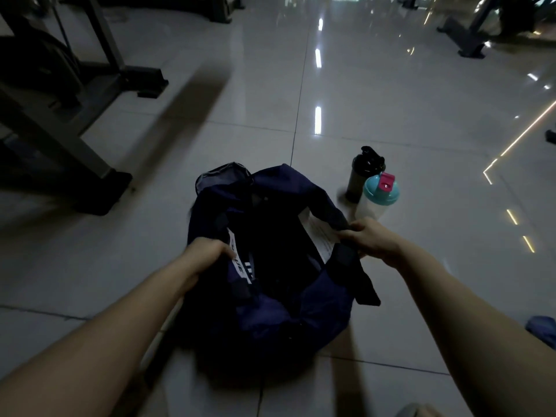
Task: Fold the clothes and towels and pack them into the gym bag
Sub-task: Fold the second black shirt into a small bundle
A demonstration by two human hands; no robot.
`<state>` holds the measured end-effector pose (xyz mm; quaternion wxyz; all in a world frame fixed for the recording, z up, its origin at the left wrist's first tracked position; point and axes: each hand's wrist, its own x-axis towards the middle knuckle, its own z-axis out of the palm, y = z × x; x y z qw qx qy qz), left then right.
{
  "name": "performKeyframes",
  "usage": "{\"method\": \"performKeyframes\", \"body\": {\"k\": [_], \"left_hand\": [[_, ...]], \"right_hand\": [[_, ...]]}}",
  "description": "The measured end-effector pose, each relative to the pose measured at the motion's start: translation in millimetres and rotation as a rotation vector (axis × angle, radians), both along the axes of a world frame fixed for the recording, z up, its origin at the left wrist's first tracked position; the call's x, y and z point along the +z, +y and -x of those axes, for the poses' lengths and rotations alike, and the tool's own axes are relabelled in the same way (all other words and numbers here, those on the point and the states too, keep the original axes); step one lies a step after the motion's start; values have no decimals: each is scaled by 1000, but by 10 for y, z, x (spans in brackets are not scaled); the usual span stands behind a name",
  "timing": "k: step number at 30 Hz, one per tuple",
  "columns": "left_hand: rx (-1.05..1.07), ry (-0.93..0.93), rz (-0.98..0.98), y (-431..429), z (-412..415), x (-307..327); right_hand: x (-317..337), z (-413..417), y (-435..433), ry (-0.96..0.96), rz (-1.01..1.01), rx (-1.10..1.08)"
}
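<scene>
Navy gym bag [288,314] on the floor between left hand [207,255] and right hand [371,240], each gripping an opening edge.

Matt cloth gym bag [301,311] on glossy, smooth floor tiles [391,100].

Navy gym bag [288,311] set on tiled floor [391,100], mouth held apart. Left rim gripped by left hand [207,254], right rim pinched by right hand [371,239]. Black bottle [361,173] and teal-lidded shaker [377,197] stood just beside bag.
</scene>
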<state>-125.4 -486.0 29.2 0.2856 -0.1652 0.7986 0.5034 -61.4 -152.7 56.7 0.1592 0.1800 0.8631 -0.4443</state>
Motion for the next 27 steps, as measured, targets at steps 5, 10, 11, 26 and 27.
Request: {"method": "performKeyframes", "body": {"k": [5, 10, 11, 26, 27], "left_hand": [[46, -13, -506, -167, 33, 531], [-191, -8, -328, 68, -119, 499], [-181, -4, -374, 127, -130, 541], [33, 113, 59, 555, -187, 315], [7, 147, 179, 542, -201, 277]], "right_hand": [[209, -109, 23, 117, 224, -166], [182, -426, 56, 24, 141, -169], [219, -482, 108, 64, 171, -217], [-356, -1298, 293, 110, -74, -378], [-379, -1300, 303, 82, -113, -359]]}}
